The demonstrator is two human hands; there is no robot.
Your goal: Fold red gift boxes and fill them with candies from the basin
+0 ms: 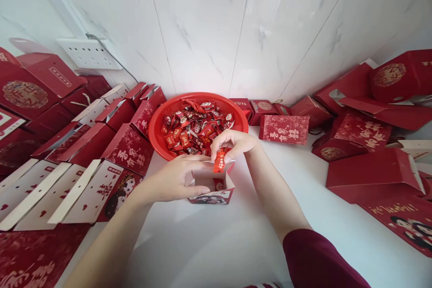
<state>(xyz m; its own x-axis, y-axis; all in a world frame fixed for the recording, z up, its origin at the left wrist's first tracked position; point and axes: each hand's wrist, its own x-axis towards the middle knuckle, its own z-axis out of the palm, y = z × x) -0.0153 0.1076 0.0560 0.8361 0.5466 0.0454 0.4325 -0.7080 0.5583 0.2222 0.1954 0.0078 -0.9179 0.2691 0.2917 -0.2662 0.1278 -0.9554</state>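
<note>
Left of my hands stand open boxes (127, 147). My left hand (173, 179) grips a box (211, 199), seemingly near-empty: one sweet (219, 184) shows. Past both hands, the basket (154, 130) holds plenty. My right hand (235, 143) pinches another sweet (218, 163) over the opening.

Candy over a box, boxes pretty much everywhere.
Right hand (233, 144) had a shiny red-wrapped candy (219, 163) pinched above an open-topped red-and-white cardboard box (216, 199), while the left hand (177, 177) gripped the box's left side. Just behind sat a round red plastic basket (199, 96) loaded with wrapped sweets (197, 130), with printed red cardboard boxes (126, 148) crowding both sides of the white tabletop (266, 171).
</note>
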